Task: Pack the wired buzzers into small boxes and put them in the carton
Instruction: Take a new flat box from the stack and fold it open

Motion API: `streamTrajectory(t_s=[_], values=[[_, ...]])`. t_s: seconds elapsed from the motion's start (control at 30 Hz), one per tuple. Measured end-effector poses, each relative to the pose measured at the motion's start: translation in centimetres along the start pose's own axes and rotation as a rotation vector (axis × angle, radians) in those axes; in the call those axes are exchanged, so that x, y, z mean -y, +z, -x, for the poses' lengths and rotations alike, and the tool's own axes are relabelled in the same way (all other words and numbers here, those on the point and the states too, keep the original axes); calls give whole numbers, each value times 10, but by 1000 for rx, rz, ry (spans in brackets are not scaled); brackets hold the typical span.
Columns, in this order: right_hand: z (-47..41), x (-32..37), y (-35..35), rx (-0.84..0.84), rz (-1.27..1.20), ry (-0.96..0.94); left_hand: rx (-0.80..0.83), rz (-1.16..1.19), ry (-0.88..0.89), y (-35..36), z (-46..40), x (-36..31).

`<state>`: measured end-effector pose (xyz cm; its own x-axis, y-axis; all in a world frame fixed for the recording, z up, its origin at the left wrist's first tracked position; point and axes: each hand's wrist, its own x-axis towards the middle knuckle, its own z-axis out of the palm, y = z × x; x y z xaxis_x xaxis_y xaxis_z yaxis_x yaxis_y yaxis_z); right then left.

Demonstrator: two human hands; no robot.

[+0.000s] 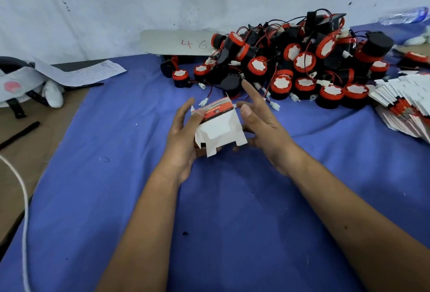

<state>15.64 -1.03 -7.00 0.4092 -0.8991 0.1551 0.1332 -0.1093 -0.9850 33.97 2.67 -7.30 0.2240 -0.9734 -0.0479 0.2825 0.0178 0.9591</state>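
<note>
A small white box with a red and black printed band [218, 126] is held over the blue cloth, its bottom flaps hanging unfolded. My left hand [186, 138] grips its left side, thumb on the printed band. My right hand [258, 119] is at the box's right side with fingers spread and the index finger pointing up and away; whether its lower fingers touch the box I cannot tell. Behind the box lies a big heap of black and red wired buzzers [290, 65] with white connectors.
A stack of flat unfolded boxes [404, 103] lies at the right edge. A cardboard piece marked "46" [179, 42] leans at the wall. A sheet of paper [86, 71], a white helmet-like object [21, 82] and a white cord [23, 198] are on the left.
</note>
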Motion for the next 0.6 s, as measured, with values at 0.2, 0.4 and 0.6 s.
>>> streamTrajectory(t_s=[0.2,0.4,0.6], values=[[5,-6,-5,217,3,-92,-49,154,-72,-2,0,-4],[4,-3,-5,59,145,-176,40,78,-83,4,3,-4],[4,-4,-4,53,163,-180,144,-9,-40,1,5,-5]])
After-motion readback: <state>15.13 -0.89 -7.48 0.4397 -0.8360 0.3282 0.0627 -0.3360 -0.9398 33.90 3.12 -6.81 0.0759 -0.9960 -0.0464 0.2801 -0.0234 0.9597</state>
